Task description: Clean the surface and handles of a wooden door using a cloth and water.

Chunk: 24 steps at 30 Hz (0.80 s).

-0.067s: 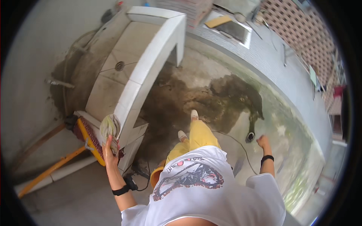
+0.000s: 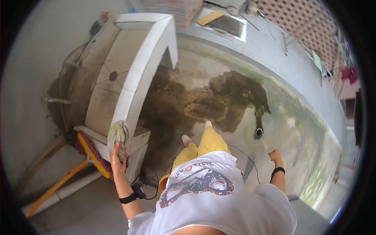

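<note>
A damp-looking, pale grey-green rag point(image 2: 118, 132) is gripped in my left hand point(image 2: 117, 158), its fingers closed on it. The bunched cloth lies over the near end of the white tiled rim point(image 2: 131, 84) of a low sink. Inside, the tiled basin point(image 2: 105, 94) has a round drain point(image 2: 113, 76). Just left of my left hand stands a push broom point(image 2: 92, 150) with dark red bristles, a yellow head and an orange handle. My right hand point(image 2: 275, 155) hangs at my right side, curled into a loose fist, touching nothing.
Wet dark patches point(image 2: 203, 102) cover the concrete ahead of my feet. A round floor drain point(image 2: 258, 133) lies to the right, and a thin dark cable point(image 2: 250, 160) runs over the floor. A tap point(image 2: 56, 100) juts from the left wall. Beyond is a grey ledge point(image 2: 270, 58).
The sink and floor have shifted slightly left in view as my body turns or steps. The rag stays in my left hand at the sink rim; my right hand remains curled.
</note>
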Available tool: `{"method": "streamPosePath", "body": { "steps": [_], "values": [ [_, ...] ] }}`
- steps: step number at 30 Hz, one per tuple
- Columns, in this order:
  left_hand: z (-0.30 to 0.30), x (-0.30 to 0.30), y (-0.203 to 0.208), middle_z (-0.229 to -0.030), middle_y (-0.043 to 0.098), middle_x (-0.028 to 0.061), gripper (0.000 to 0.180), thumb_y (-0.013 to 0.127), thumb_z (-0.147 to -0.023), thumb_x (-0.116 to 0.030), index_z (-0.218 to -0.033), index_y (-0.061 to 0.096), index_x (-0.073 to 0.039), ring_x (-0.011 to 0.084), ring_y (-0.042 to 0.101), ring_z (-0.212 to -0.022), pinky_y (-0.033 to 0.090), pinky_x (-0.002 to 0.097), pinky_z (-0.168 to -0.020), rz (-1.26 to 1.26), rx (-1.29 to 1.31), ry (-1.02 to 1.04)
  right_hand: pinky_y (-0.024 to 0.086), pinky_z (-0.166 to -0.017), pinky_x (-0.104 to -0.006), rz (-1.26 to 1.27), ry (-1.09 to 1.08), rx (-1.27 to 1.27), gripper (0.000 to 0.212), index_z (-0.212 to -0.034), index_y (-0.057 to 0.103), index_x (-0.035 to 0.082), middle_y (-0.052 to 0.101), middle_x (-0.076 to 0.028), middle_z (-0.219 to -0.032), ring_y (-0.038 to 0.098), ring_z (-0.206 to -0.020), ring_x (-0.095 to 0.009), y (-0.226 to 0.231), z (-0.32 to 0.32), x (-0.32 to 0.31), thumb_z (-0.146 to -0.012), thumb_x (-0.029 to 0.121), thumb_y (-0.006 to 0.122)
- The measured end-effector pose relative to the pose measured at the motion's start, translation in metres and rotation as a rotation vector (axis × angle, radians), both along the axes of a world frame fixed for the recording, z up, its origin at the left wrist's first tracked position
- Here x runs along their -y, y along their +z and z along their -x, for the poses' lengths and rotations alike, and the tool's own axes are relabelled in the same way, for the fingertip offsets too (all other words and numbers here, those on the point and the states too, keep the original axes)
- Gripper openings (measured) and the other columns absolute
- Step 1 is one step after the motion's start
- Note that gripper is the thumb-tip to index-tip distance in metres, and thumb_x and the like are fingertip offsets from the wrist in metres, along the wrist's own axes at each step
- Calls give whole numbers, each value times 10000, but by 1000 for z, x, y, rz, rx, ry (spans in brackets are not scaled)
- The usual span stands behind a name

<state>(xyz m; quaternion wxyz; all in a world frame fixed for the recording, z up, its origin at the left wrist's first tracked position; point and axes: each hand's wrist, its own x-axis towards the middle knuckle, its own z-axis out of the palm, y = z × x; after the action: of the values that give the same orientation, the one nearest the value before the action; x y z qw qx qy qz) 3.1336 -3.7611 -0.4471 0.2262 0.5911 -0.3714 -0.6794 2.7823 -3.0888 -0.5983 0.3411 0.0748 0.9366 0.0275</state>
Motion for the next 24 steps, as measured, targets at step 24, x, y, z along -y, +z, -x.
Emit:
{"method": "streamPosePath", "body": {
  "steps": [24],
  "values": [
    [491,-519,-90,-846,574,52,402,498,-778,-446,-1016,505,-122,188,569,-674,432,282,-505,-152,37,-1170,394,-404,-279,662,-1564,-431,142,-874,537,77,581,-36,-638,564,-494,-161,-68,-283,-341,-783,176,490]
  ]
}}
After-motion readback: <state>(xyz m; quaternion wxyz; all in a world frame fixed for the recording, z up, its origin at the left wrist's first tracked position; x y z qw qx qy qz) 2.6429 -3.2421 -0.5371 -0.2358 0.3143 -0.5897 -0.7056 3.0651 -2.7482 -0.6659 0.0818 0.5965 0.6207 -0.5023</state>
